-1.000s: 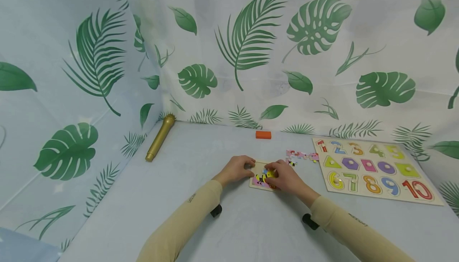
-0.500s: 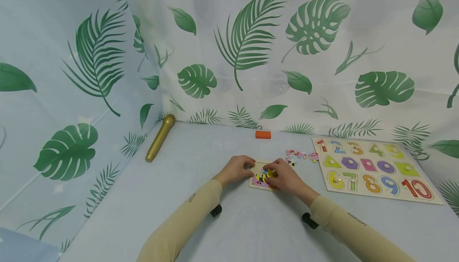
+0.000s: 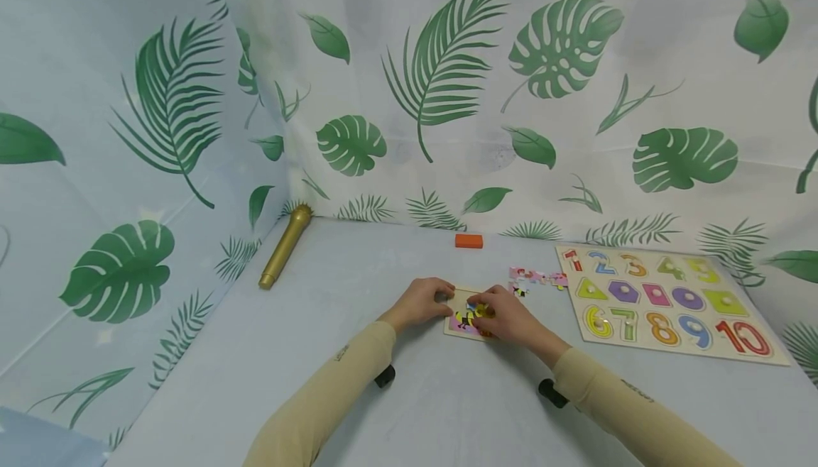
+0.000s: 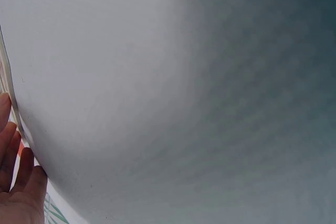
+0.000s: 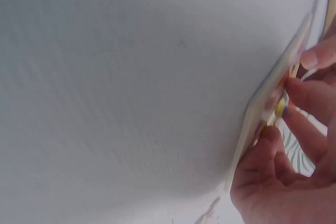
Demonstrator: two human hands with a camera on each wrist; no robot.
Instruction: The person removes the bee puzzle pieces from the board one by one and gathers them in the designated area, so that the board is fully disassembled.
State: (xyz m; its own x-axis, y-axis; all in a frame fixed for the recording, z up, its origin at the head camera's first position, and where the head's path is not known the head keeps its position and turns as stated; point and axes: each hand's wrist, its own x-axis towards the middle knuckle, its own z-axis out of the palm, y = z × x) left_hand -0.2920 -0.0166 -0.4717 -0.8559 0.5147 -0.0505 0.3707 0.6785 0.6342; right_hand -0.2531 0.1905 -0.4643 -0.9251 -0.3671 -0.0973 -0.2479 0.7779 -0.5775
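A small square wooden puzzle board (image 3: 459,301) lies on the table in front of me, with bee-patterned pieces (image 3: 463,319) in its lower part. My left hand (image 3: 418,302) holds the board's left edge between thumb and fingers. Over the board's right side, my right hand (image 3: 510,316) pinches a small puzzle piece with yellow on it (image 5: 280,108); the fingers cover much of it. In the left wrist view only the fingers (image 4: 23,174) show, at the lower left beside the board's edge.
Loose pink puzzle pieces (image 3: 537,277) lie beyond my right hand. A large number-and-shape board (image 3: 613,314) is to the right. An orange block (image 3: 469,240) sits at the back, a gold microphone (image 3: 286,245) at the far left. Leaf-printed cloth (image 3: 441,98) hangs behind.
The fingers of my right hand shift slightly over the right side of the puzzle board. My left hand and the board stay in place.
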